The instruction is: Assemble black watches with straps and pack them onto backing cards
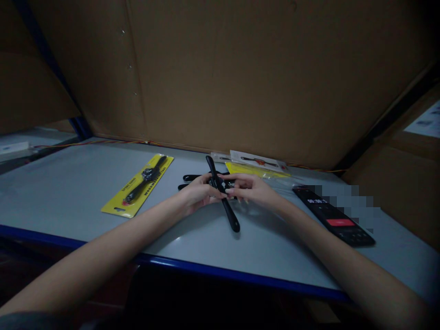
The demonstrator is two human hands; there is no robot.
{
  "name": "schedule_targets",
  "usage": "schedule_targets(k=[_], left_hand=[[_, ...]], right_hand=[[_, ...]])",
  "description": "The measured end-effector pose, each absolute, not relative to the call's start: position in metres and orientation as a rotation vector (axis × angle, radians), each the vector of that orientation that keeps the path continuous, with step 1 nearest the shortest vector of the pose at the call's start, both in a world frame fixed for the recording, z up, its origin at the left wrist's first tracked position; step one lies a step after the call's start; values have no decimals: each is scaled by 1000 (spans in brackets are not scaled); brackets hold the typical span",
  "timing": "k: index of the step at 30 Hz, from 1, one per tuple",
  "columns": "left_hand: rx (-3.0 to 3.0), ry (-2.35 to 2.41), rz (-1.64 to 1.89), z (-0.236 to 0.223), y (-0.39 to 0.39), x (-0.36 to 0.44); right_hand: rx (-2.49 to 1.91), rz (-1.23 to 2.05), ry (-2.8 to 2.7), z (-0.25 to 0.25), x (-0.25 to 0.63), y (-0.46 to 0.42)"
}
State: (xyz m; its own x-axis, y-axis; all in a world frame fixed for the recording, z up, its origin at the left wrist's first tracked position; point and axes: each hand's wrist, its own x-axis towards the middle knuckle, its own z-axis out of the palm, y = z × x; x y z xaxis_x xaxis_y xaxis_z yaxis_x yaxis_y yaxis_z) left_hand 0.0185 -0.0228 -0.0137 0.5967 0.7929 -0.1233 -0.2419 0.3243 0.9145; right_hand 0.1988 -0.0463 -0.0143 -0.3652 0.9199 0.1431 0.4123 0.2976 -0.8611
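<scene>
A black two-handled spokeshave [229, 215] is held at its middle, just above the table, its handles slanting from upper left to lower right. My left hand [202, 192] is closed on its centre from the left, with the thumb across it. From the right, the fingertips of my right hand [250, 188] pinch the metal part at the middle; what exactly they grip there is partly hidden. Behind the hands lie more black spokeshaves [191, 177], mostly covered by my left hand. To the left, a packaged spokeshave [149, 174] rests on a yellow card [118, 201].
Opened packaging [257, 160] with white and yellow cards and clear plastic lies at the back. A phone [335, 220] with a timer lies at right. A cardboard wall [220, 78] closes the back; a blue edge [206, 270] runs along the front.
</scene>
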Motion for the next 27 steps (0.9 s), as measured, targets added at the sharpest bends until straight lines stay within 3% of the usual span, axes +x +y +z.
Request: schedule_targets(k=[27], left_hand=[[1052, 606, 704, -13, -28, 22]], right_hand=[[-1175, 500, -2127, -10, 207, -47]])
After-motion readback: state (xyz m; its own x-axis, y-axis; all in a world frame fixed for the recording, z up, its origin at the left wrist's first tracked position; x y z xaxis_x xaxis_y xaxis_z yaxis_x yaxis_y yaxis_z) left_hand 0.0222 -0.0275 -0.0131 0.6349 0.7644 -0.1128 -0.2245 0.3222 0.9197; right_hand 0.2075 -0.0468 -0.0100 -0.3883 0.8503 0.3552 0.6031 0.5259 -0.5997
